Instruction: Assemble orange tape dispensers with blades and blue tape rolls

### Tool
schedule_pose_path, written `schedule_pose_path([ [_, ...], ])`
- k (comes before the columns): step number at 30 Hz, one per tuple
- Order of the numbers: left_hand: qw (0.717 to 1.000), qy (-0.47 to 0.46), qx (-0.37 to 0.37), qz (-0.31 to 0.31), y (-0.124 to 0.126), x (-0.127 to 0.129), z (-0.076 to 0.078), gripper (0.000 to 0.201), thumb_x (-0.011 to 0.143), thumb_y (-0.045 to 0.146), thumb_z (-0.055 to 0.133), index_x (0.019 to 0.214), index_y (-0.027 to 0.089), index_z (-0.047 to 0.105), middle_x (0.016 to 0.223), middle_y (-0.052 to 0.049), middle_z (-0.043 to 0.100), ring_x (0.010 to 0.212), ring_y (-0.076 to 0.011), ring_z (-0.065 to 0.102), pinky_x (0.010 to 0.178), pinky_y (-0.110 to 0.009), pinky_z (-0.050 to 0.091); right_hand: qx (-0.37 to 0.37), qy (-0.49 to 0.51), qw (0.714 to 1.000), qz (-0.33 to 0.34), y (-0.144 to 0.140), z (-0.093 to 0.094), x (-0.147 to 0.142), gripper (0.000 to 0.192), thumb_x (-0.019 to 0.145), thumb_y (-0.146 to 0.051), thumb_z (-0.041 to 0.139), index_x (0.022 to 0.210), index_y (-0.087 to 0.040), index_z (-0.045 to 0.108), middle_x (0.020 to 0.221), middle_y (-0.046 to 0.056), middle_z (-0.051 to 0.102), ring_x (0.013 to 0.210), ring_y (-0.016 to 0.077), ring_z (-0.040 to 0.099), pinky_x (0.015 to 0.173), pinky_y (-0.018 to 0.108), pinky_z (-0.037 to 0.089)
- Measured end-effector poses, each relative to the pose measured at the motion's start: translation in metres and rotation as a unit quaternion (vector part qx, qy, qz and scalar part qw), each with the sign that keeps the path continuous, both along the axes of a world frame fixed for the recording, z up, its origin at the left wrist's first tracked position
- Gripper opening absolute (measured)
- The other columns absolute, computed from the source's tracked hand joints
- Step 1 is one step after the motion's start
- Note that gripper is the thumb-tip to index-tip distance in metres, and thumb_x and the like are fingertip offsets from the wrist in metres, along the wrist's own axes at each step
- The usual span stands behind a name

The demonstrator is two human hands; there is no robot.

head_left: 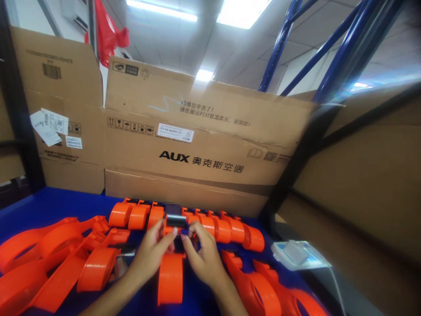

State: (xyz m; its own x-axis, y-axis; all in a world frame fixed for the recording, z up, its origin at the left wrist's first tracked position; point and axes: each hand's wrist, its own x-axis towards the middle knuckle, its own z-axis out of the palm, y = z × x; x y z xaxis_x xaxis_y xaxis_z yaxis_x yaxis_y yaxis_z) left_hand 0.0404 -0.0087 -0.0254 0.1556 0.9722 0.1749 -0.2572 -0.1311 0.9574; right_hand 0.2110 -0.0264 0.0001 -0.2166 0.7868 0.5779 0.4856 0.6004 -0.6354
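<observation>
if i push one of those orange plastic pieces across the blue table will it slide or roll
The orange plastic piece under the left hand and right hand probably slides: it lies flat on the blue table. It looks like thin moulded plastic, so likely light and stiff. The rounded end might rock.

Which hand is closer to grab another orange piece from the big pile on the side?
The left hand, probably. The loose orange pieces lie heaped right beside it, while the right hand is across the small dark part both pinch.
</observation>
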Motion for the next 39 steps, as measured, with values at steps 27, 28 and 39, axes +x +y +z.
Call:
schedule_pose_path([
  [27,0.993,-0.045,-0.007,-0.112,-0.025,0.003,0.019,0.048,0.081,0.034,0.078,0.127,0.023,0.066,0.132,-0.011,0.067,0.128,-0.0294,0.058,0.107,-0.040,0.046,-0.125,0.204,0.964,0.117,0.003,-0.004,-0.004,0.033,0.089,-0.054,0.060,0.103,-0.027,0.045,0.087,-0.001,0.048,0.079,0.0176,0.050,0.070,0.027,0.046],
  [28,0.994,-0.039,-0.001,-0.104,-0.023,0.003,0.019,0.046,0.082,0.035,0.077,0.125,0.022,0.068,0.131,-0.011,0.068,0.129,-0.0294,0.057,0.108,-0.040,0.045,-0.120,0.205,0.965,0.114,0.003,-0.005,-0.005,0.034,0.090,-0.055,0.059,0.101,-0.027,0.044,0.085,-0.001,0.046,0.076,0.0167,0.048,0.068,0.026,0.045],
  [39,0.974,-0.142,-0.137,-0.112,-0.011,-0.005,0.022,0.049,0.074,0.052,0.077,0.104,0.014,0.072,0.089,-0.014,0.079,0.074,-0.0288,0.075,0.057,-0.033,0.057,-0.172,0.245,0.952,0.054,0.015,-0.014,-0.008,0.043,0.097,-0.066,0.035,0.099,-0.025,0.048,0.071,-0.002,0.053,0.058,0.0149,0.049,0.050,0.024,0.037],
])
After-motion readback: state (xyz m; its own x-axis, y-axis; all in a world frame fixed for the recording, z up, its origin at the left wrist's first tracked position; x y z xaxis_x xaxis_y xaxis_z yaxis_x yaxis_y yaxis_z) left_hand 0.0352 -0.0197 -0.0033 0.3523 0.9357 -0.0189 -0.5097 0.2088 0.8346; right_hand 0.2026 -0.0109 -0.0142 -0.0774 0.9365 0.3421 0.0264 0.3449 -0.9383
